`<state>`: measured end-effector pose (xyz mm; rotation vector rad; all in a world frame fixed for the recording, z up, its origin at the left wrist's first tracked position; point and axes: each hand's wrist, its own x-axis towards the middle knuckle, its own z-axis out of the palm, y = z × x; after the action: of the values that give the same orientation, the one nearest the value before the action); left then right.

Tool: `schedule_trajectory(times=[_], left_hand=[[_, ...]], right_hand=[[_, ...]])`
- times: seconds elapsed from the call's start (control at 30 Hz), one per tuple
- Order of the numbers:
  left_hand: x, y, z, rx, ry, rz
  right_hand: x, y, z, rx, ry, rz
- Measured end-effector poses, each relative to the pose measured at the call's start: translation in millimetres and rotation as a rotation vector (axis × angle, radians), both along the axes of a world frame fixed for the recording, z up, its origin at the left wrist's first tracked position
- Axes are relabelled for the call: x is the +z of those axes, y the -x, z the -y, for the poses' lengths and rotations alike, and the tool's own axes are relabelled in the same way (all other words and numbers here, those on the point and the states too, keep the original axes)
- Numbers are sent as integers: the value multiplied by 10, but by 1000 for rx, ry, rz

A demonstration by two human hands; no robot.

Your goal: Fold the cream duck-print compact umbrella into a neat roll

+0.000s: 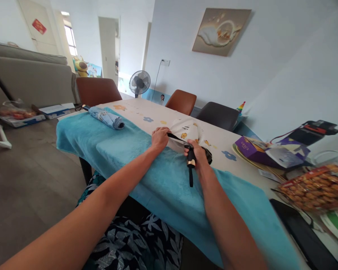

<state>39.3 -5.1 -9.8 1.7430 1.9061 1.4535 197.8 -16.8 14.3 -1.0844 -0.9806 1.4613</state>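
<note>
At the far edge of the turquoise plush cloth: white fabric umbrella with yellow cartoon prints and black lining, not spread open, panels loose, reaching past the cloth over the tabletop.
Black umbrella handle with gold band: above the cloth, pointing at the wearer; black wrist strap hanging from its end.
Right hand: gripping the handle near its join with the canopy.
Left hand: fingers curled on the canopy's edge, apparently pinching it; thumb hidden.
Panel handling: step judged to be arranging the loose fabric. Advisable to hold the handle firm, draw each panel out flat by its edge, lay panels one way and avoid trapping fabric among the ribs.
Pale-blue rolled fabric umbrella: on the cloth's far left part, apart from both hands.
White tabletop with flower prints: beneath and beyond the cloth.
Purple cardboard box: right of the cloth, on the tabletop.
Black flat device: just beside the cloth's right edge.
</note>
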Motion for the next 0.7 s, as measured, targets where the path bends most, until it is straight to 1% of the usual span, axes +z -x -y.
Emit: schedule_trajectory(times=[0.07,0.13,0.2,0.3,0.37,0.47,0.53,0.63,0.7], left_hand=[[-21,-23,-17,-46,30,2],[-42,-40,-31,-85,52,21],[-55,-55,-37,-95,27,35],[-55,-112,-42,-74,-78,94],[-38,-196,-56,-121,-112,172],[25,-380,-89,-298,-68,245],[87,-493,-109,-372,11,254],[170,-567,-128,-361,138,312],[196,-554,-137,-342,165,341]], right_hand=[[30,2,17,-8,-52,-12],[40,23,25,-41,-83,36],[29,53,20,-144,-118,119],[-12,91,-2,-315,-157,226],[-41,106,-10,-356,-151,269],[-68,132,11,-293,-151,329],[-78,157,46,-222,-191,343],[-91,192,102,-136,-257,357],[-101,202,130,-72,-269,385]])
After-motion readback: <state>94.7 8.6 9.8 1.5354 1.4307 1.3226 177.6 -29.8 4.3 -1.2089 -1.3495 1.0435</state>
